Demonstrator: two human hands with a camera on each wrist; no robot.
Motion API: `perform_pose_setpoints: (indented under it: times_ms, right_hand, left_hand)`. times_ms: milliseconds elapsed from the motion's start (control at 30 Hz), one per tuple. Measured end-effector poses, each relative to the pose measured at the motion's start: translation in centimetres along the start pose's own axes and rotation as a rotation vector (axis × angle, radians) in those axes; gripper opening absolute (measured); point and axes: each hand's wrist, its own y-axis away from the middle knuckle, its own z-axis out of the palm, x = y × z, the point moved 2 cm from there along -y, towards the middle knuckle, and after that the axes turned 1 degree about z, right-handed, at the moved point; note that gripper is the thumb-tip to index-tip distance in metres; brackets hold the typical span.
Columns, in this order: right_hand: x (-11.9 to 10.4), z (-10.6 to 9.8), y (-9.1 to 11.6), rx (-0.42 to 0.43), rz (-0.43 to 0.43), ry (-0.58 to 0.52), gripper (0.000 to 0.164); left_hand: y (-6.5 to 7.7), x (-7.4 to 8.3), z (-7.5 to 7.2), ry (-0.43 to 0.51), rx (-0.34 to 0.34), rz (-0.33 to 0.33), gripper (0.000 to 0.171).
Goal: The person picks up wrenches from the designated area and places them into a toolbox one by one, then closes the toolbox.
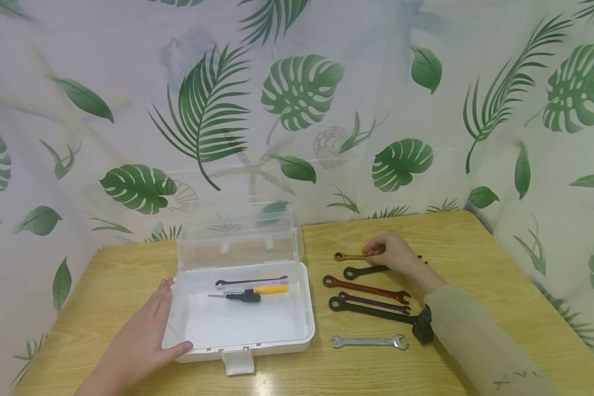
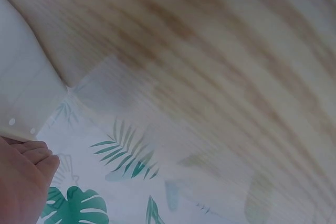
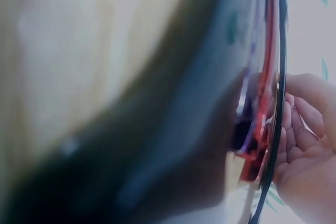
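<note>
My right hand (image 1: 388, 253) pinches the shaft of a gold ratcheting wrench (image 1: 345, 256) at the back of the row of wrenches. Just in front of that hand lies a black wrench (image 1: 358, 271), partly covered by it. My left hand (image 1: 146, 324) rests against the left side of a white toolbox (image 1: 257, 348), its fingers stretched along the wall and its thumb on the front rim. Inside the box are a dark wrench (image 1: 249, 281), a yellow-handled screwdriver (image 1: 271, 289) and a black-handled screwdriver (image 1: 247, 297).
The toolbox's clear lid (image 1: 237, 250) stands raised at the back. Nearer me than the gripped wrench lie a red wrench (image 1: 366, 287), a purple wrench (image 1: 373, 303), a long black wrench (image 1: 371, 312) and a silver open-ended wrench (image 1: 368, 341). A leaf-patterned cloth (image 1: 356, 82) hangs behind the table.
</note>
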Motion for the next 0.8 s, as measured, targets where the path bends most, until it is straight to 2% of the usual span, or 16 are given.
perform_pose_setpoints:
  times_ms: [433,800]
  right_hand:
    - [-0.11,0.20,-0.11,-0.026,-0.058,0.066,0.017]
    - [-0.11,0.03,-0.17,-0.028,-0.043,0.060,0.015]
  left_hand:
    - [-0.04,-0.01,-0.01,-0.001,-0.016,-0.019,0.122]
    - [-0.03,0.04,-0.03,0.000,-0.015,-0.021,0.121]
